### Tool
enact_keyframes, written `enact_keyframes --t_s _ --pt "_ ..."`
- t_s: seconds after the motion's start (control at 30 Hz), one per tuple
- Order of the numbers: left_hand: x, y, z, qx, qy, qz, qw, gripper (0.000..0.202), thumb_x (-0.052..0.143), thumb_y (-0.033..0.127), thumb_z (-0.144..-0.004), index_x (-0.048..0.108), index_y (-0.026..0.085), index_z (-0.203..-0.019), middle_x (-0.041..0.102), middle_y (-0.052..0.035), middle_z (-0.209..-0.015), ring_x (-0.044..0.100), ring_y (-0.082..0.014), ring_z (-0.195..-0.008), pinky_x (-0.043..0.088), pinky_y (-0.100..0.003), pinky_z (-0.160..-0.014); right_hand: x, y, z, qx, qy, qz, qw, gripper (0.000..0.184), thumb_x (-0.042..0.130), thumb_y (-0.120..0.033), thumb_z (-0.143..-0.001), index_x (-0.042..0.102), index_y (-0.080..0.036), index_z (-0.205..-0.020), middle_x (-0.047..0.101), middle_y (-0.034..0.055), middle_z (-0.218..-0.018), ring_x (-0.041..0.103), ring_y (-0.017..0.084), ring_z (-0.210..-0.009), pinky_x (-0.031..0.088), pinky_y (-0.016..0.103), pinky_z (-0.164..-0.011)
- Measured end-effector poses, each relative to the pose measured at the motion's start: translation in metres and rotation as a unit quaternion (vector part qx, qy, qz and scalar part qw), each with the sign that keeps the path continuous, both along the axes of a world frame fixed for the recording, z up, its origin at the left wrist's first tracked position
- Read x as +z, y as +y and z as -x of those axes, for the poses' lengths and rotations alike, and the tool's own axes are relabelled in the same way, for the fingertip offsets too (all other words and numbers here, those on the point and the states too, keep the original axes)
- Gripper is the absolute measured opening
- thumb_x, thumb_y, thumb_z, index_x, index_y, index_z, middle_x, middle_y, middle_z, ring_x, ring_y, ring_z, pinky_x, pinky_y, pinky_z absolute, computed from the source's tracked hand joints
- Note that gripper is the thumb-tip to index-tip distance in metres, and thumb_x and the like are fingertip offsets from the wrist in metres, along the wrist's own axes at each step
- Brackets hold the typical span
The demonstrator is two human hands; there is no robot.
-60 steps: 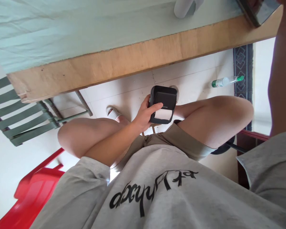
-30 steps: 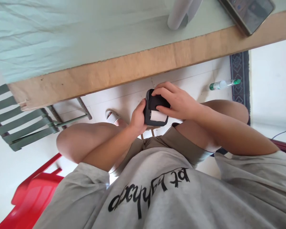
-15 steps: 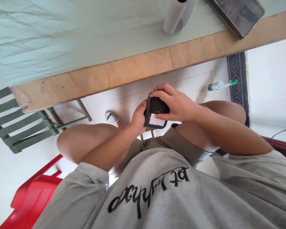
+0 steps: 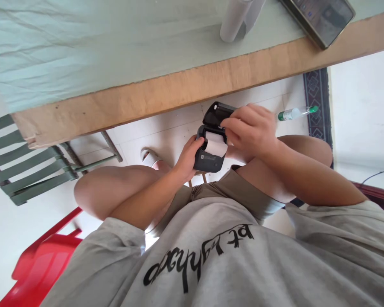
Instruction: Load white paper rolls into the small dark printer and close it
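A small black portable label printer [image 4: 208, 163] is held over my lap, its hinged lid [image 4: 216, 114] swung up and away from me. White paper [image 4: 216, 146] from a roll inside lies out over the near edge of the compartment. My left hand [image 4: 187, 158] grips the printer's left side, thumb on top near the paper. At the right edge of the raised lid, my right hand [image 4: 252, 128] has its fingers bent and pinched together on it. Slight blur covers the right hand, and its palm side is hidden.
Above the printer runs the wooden table edge [image 4: 153, 96] with a pale green cloth [image 4: 131, 42]. A white paper roll [image 4: 233, 23] and a phone [image 4: 323, 19] rest on it. A plastic bottle [image 4: 296, 113] lies on the floor. Green slatted chair [image 4: 35, 170] and red chair [image 4: 48, 260] stand left.
The printer's lid has gone from closed to raised, exposing the paper roll inside. My right hand has moved right, from over the printer to the lid's edge. My left hand keeps its hold.
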State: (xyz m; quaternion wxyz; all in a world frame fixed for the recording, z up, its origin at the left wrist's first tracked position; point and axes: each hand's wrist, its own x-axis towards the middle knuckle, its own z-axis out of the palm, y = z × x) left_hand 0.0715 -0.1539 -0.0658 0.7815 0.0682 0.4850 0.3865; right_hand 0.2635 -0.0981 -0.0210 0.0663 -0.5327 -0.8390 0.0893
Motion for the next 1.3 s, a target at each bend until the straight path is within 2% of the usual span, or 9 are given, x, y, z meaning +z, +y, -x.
enact_keyframes --t_s 0.13,0.3,0.5,0.6,0.7,0.8,0.97,1.1,1.3 --pt "0.003 0.003 -0.003 0.021 0.014 -0.019 1.000 0.033 0.083 0.044 -0.080 0.064 0.021 -0.095 0.064 0.0045 -0.076 0.060 -0.0118 -0.070 0.048 -0.026 -0.068 0.013 -0.008 0.021 0.014 -0.119 0.159 0.980 0.046 0.035 -0.040 -0.108 0.078 -0.023 -0.114 0.076 0.0054 -0.103 0.038 0.008 -0.069 0.015 0.031 -0.070" --pt "0.004 0.003 -0.003 0.026 0.034 -0.009 0.999 0.027 0.078 0.041 -0.084 0.064 0.021 -0.096 0.063 0.0047 -0.077 0.059 -0.0115 -0.069 0.049 -0.027 -0.069 0.020 -0.010 0.035 0.015 -0.149 0.218 0.964 0.039 0.045 -0.038 -0.104 0.074 -0.024 -0.126 0.078 0.0053 -0.126 0.051 0.008 -0.071 0.012 0.030 -0.069" --pt "0.000 0.001 -0.002 0.009 0.036 -0.012 0.999 0.036 0.082 0.047 -0.079 0.066 0.021 -0.099 0.068 0.0029 -0.081 0.062 -0.0133 -0.073 0.048 -0.027 -0.068 0.026 0.002 0.031 0.003 -0.150 0.270 0.951 0.042 0.058 -0.033 -0.095 0.069 -0.025 -0.134 0.082 0.0069 -0.110 0.062 0.013 -0.075 0.020 0.025 -0.070" --pt "-0.002 0.001 -0.002 0.017 0.018 -0.011 1.000 0.039 0.084 0.050 -0.078 0.065 0.022 -0.097 0.069 0.0026 -0.081 0.063 -0.0139 -0.074 0.049 -0.027 -0.068 0.038 0.010 0.010 0.017 0.000 0.352 0.936 0.045 0.066 -0.029 -0.085 0.066 -0.023 -0.129 0.082 0.0012 -0.110 0.058 0.006 -0.066 0.035 0.021 -0.068" --pt "-0.004 0.002 -0.002 0.028 -0.003 -0.007 1.000 0.039 0.084 0.051 -0.079 0.066 0.022 -0.096 0.070 0.0020 -0.082 0.066 -0.0145 -0.074 0.051 -0.027 -0.068 0.050 0.015 -0.009 0.004 0.284 0.457 0.843 0.051 0.067 -0.035 -0.083 0.057 -0.020 -0.131 0.081 0.0007 -0.106 0.059 0.004 -0.062 0.043 0.019 -0.061" --pt "-0.002 0.003 0.000 0.032 0.001 0.001 0.999 0.037 0.083 0.050 -0.081 0.066 0.022 -0.096 0.071 0.0015 -0.083 0.067 -0.0154 -0.074 0.054 -0.030 -0.068 0.055 0.018 -0.009 -0.054 0.445 0.445 0.775 0.055 0.066 -0.043 -0.085 0.053 -0.019 -0.132 0.071 -0.0034 -0.087 0.059 0.005 -0.061 0.040 0.018 -0.053" --pt "0.003 0.003 0.002 0.038 0.006 0.007 0.999 0.028 0.080 0.045 -0.087 0.066 0.021 -0.094 0.071 0.0000 -0.081 0.065 -0.0159 -0.075 0.053 -0.031 -0.069 0.060 0.035 0.030 -0.052 0.426 0.289 0.855 0.035 0.068 -0.045 -0.091 0.054 -0.016 -0.105 0.055 -0.0038 -0.078 0.050 0.003 -0.065 0.043 0.020 -0.061" --pt "0.001 0.000 0.004 0.030 0.014 0.007 0.999 0.037 0.083 0.051 -0.080 0.064 0.023 -0.094 0.071 0.0009 -0.081 0.068 -0.0172 -0.073 0.055 -0.032 -0.069 0.064 0.073 0.063 0.002 0.291 0.081 0.953 0.036 0.068 -0.036 -0.095 0.061 -0.009 -0.118 0.064 0.0047 -0.112 0.057 0.009 -0.108 0.054 0.028 -0.107" --pt "-0.001 -0.001 0.010 0.029 0.019 -0.006 0.999 0.040 0.083 0.053 -0.076 0.063 0.023 -0.093 0.071 0.0018 -0.079 0.070 -0.0168 -0.071 0.055 -0.030 -0.068 0.055 0.131 0.100 -0.082 0.146 0.083 0.982 0.051 0.055 -0.036 -0.105 0.055 -0.005 -0.146 0.058 0.0055 -0.149 0.058 0.015 -0.142 0.045 0.032 -0.134"
